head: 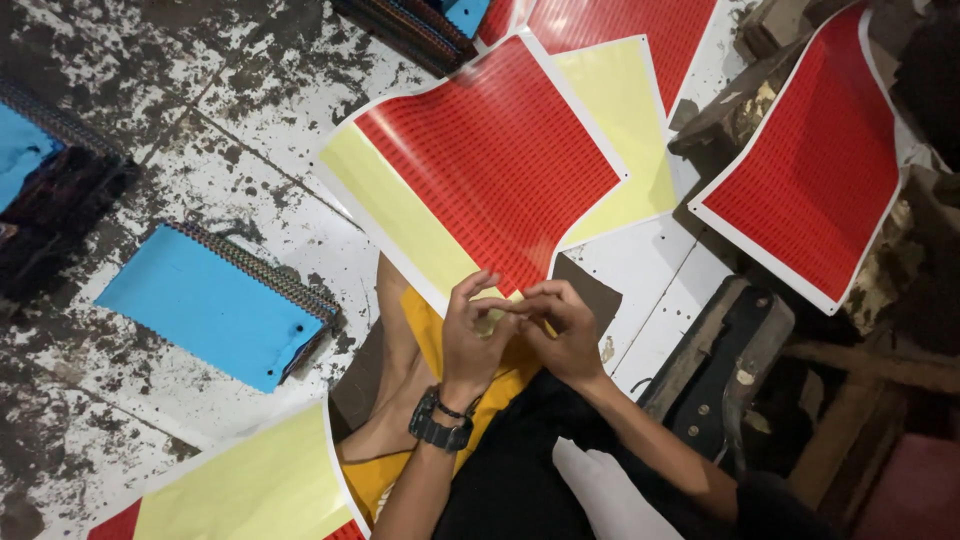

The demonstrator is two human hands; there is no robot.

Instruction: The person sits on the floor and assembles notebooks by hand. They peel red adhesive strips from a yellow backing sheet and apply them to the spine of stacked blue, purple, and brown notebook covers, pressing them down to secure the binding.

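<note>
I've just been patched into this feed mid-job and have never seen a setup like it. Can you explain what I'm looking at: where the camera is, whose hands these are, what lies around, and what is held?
There is one picture, from a camera worn on a person's head, looking down. No machine is involved: the two bare hands belong to the wearer. The left hand, with a dark wristwatch, and the right hand meet fingertip to fingertip, pinching something too small to make out. Just beyond them, on the worn, paint-flecked white floor, lies a large glossy sheet, red with a pale yellow strip. More red and yellow sheets lie around it. To the left is a stack of blue-covered spiral-bound notebooks.
</note>
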